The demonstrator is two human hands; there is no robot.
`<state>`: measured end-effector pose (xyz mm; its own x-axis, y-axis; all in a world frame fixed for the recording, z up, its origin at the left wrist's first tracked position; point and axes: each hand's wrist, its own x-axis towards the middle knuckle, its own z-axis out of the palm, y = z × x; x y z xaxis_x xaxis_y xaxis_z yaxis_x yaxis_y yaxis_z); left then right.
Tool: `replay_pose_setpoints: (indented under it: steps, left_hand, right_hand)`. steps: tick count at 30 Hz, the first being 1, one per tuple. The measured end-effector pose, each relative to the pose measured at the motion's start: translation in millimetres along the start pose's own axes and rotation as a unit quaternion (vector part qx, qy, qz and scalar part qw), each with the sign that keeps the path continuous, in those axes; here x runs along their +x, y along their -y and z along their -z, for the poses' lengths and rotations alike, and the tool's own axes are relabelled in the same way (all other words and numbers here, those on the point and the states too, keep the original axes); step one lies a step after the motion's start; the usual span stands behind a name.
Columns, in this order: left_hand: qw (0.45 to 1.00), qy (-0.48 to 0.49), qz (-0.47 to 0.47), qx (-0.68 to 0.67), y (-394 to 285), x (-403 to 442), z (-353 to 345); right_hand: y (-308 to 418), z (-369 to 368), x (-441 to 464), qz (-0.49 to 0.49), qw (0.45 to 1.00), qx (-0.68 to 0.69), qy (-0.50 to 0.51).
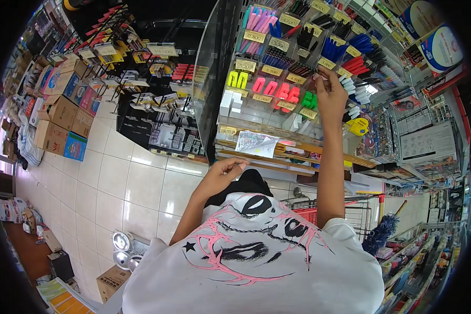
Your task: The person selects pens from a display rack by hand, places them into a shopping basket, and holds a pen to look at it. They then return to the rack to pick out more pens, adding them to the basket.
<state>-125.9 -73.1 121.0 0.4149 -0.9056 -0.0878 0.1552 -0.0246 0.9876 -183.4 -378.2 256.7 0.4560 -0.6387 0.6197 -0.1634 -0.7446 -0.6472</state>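
Note:
My right hand (329, 91) is raised to the pen display rack (293, 123), its fingers bent at a compartment of dark pens (304, 69), below a yellow price tag (326, 63). Whether the fingertips hold a pen is too small to tell. Green markers (309, 99) lie just left of the hand, white-capped ones (357, 90) to its right. Pink (265, 86) and yellow highlighters (237, 79) fill compartments further left. In front of my shirt, my left hand (226, 174) hangs with fingers curled and thumb near the index finger; nothing shows in it.
Cardboard boxes (63, 115) are stacked on the tiled floor at the left. A dark rack with hanging packets (162, 99) stands left of the pen display. A red shopping cart (309, 215) and a blue duster (380, 234) are at the right, near shelves of goods.

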Motion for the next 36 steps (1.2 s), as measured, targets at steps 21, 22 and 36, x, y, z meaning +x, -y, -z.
replay_pose_setpoints:
  steps: [21,22,36]
  left_hand:
    - [1.000,-0.004,0.011,-0.009,-1.5,-9.3,1.6]
    - [1.000,-0.004,0.012,-0.009,-0.4,-9.7,1.7]
    - [1.000,-0.012,0.029,0.004,9.2,-24.8,11.7]
  right_hand:
    - [-3.0,0.4,-0.4,-0.014,1.000,0.006,0.011]
    - [-4.3,0.4,-0.6,-0.018,1.000,0.005,0.016]
    - [-0.2,3.7,-6.7,-0.013,1.000,0.002,-0.006]
